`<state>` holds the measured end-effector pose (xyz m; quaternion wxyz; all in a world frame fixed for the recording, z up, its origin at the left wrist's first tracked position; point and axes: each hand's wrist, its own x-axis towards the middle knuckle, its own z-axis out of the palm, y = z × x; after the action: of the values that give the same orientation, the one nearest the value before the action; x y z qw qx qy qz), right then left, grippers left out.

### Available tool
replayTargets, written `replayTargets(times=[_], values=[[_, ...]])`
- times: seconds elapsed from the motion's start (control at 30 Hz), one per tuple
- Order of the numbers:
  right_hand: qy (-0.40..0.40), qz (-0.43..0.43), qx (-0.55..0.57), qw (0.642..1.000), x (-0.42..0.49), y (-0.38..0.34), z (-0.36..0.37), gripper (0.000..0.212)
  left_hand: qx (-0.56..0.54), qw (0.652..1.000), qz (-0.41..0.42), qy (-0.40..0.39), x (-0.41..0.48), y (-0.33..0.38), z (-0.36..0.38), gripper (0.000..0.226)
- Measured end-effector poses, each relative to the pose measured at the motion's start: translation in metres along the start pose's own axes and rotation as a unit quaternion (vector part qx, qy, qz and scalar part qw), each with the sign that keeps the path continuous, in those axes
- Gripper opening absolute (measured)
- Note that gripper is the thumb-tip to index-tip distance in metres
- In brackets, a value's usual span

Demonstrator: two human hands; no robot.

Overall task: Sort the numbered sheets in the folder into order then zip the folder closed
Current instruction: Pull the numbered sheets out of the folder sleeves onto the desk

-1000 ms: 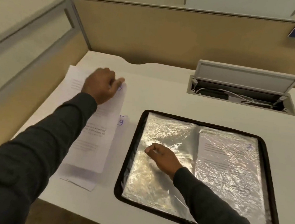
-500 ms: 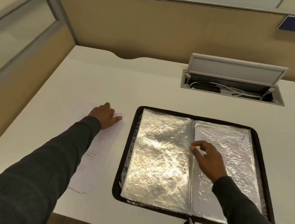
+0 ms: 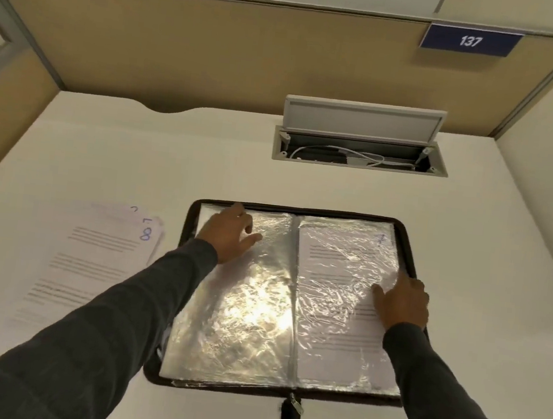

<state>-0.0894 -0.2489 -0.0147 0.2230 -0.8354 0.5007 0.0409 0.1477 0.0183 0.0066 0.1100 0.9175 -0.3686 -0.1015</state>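
Plastic sleeves [image 3: 256, 310] of the folder [image 3: 302, 210] are now carrying both hands, flat and uncurled. The left hand [image 3: 227, 234] is leaving the loose sheets [image 3: 90, 257], and the right hand [image 3: 402, 304] is resting at the page edge, so sorting is probably continuing.

Warm, fairly dim light falls from overhead. It throws hard white glare off the crinkled plastic in the folder [image 3: 403, 231], strongest low on the left page, with thinner glints on the right. The desk [image 3: 136, 159] is evenly lit, and soft shadows lie beside the arms. Wide-angle distortion bows the partition [image 3: 217, 47] and the desk's edges. Print on the sheets [image 3: 90, 257] is too soft to read.
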Motion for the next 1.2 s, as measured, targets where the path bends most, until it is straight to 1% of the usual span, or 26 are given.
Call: replayTargets(times=[0.13,0.27,0.33,0.47,0.53,0.63,0.7,0.77,0.83,0.9,1.03,1.13,1.2], values=[[-0.013,0.007,0.01,1.0,0.01,0.002,-0.007,0.06,-0.027,0.999,0.025,-0.021,0.012,0.049,0.013,0.034],[-0.027,0.005,0.054,0.998,0.023,0.005,-0.012,0.056,-0.03,0.998,0.052,-0.024,0.024,0.087,0.028,0.034],[-0.025,0.008,0.083,0.996,0.03,0.008,-0.014,0.046,-0.031,0.997,0.063,-0.022,0.029,0.1,0.034,0.035],[-0.019,0.019,0.122,0.992,0.039,0.015,-0.02,0.018,-0.045,0.996,0.072,-0.007,0.044,0.126,0.038,0.034],[-0.018,0.011,0.138,0.99,0.043,0.018,-0.023,0.012,-0.055,0.996,0.066,0.001,0.052,0.135,0.04,0.034],[-0.02,-0.024,0.184,0.982,0.047,0.022,-0.027,0.011,-0.054,0.997,0.055,0.003,0.067,0.149,0.041,0.039],[-0.022,-0.07,0.225,0.972,0.047,0.028,-0.03,0.014,-0.036,0.998,0.043,-0.001,0.078,0.157,0.04,0.047],[-0.027,-0.103,0.26,0.96,0.045,0.033,-0.033,0.016,-0.032,0.999,0.031,-0.021,0.089,0.165,0.038,0.056],[-0.036,-0.117,0.299,0.947,0.043,0.038,-0.038,0.017,-0.049,0.997,0.019,-0.048,0.098,0.174,0.034,0.059],[-0.046,-0.122,0.324,0.937,0.042,0.041,-0.041,0.015,-0.069,0.996,0.006,-0.058,0.107,0.181,0.03,0.053],[-0.064,-0.12,0.353,0.926,0.046,0.046,-0.043,0.011,-0.121,0.993,-0.005,-0.012,0.12,0.181,0.025,0.014],[-0.072,-0.115,0.358,0.924,0.049,0.048,-0.04,0.011,-0.133,0.991,-0.006,-0.005,0.126,0.179,0.023,0.009],[-0.079,-0.109,0.366,0.921,0.05,0.048,-0.038,0.005,-0.119,0.993,0.008,-0.017,0.129,0.177,0.022,0.005]])
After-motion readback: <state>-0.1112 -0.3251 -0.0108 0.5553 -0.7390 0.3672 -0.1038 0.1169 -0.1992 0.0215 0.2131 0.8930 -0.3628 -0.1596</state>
